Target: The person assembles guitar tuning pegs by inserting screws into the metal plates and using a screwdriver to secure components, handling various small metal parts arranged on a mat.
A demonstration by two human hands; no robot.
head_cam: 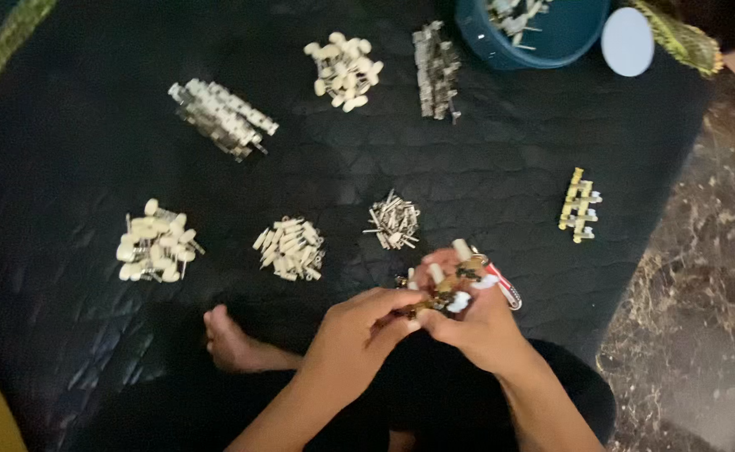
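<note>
Both my hands meet low in the middle of the view over a black quilted mat [82, 159]. My right hand [476, 326] grips a gold tuning-peg strip [449, 289] with cream knobs and a red-handled tool beside it. My left hand [359, 322] pinches the strip's lower left end with its fingertips. Just above the hands lies a small pile of metal pins [392, 223].
Piles of cream-knobbed pegs [154, 243], [290, 249], [344, 69] and stacked metal strips [221, 117], [436, 69] dot the mat. A finished gold strip [581, 205] lies right. A blue bowl [564, 38] and white lid [627, 40] sit top right. My bare foot [229, 339] rests lower left. Marble floor lies right.
</note>
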